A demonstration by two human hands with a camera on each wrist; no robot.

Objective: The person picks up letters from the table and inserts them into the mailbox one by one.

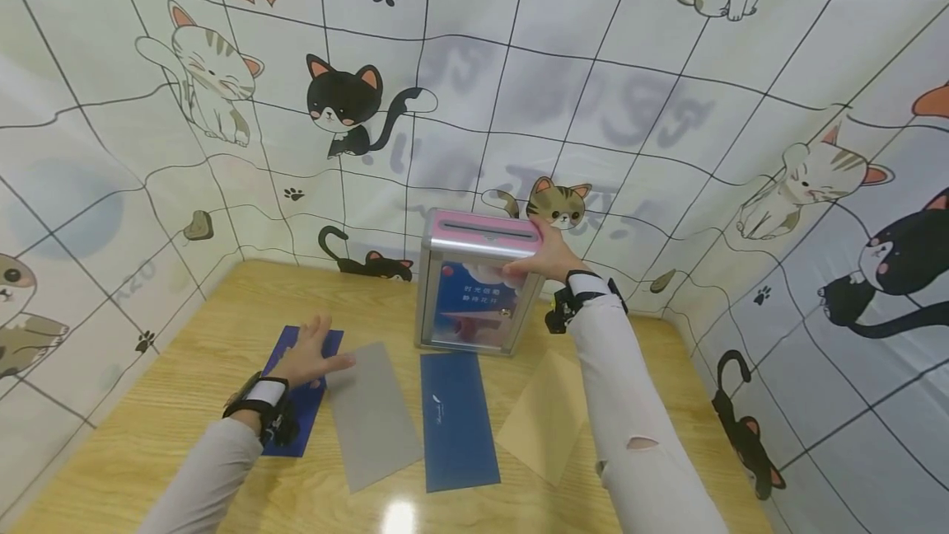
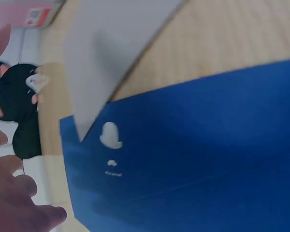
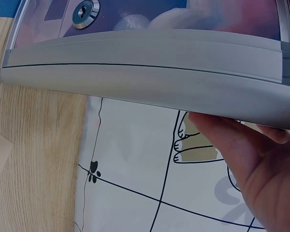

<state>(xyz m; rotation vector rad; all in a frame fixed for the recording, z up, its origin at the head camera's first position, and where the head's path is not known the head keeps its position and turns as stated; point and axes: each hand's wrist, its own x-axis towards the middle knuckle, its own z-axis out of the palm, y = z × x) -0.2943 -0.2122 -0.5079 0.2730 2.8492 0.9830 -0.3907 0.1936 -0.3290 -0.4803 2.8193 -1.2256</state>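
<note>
"Toward the back of the surface [image 1: 237, 303], near the cat-print backdrop [image 1: 474, 105], what's standing?"

"A box [image 1: 474, 316] with a pink top, a slot [image 1: 489, 229] in that, and a lock [image 3: 85, 13] on its front. It's upright, facing the person."

"And the hands?"

"The right hand [image 1: 549, 254] grips the box's top right corner, thumb at the front. The left hand [image 1: 306, 359] holds nothing that I can see; its fingers are spread over the dark blue paper [image 1: 306, 412]. Whether they touch it, I can't tell."

"The other papers?"

"To the right lie a grey paper [image 1: 374, 419], a blue paper [image 1: 460, 427] with white writing and a yellow paper [image 1: 549, 419], in a row before the box. (Going by the left wrist view, the grey one's corner seems to lap over the dark blue one.)"

"How far along are things?"

"Early, I'd judge. The box is stood up and held; all four papers lie on the surface, none picked up, none in the slot. Their handling looks to be all still left."
</note>
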